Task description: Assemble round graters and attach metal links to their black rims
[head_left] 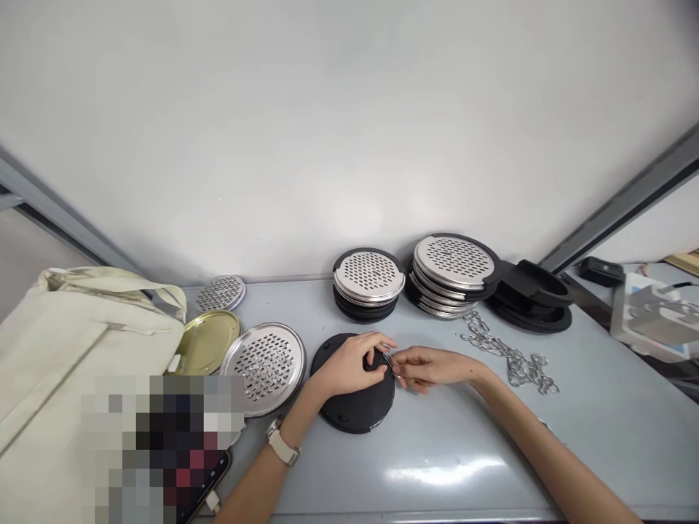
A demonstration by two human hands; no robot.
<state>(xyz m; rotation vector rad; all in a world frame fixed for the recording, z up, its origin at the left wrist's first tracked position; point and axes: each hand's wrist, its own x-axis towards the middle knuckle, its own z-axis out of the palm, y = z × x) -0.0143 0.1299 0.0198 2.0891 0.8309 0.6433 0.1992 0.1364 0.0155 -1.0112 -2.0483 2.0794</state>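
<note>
A black round disc lies flat on the table in front of me, with small raised spots near its rim. Across its upper right part rests my left hand, fingers curled and thumb pressing on the disc near the right rim. My right hand is closed in a pinch at that same rim, holding a thin bent metal wire hook. One end of the hook meets the disc between both hands; the exact contact is hidden by fingers. To the right, a loose pile of similar wire hooks lies on the table.
Behind stand a shorter stack and a taller stack of perforated metal discs in black holders. Black holders lie farther right. At left are a perforated lid, a gold lid, a cream bag and a phone.
</note>
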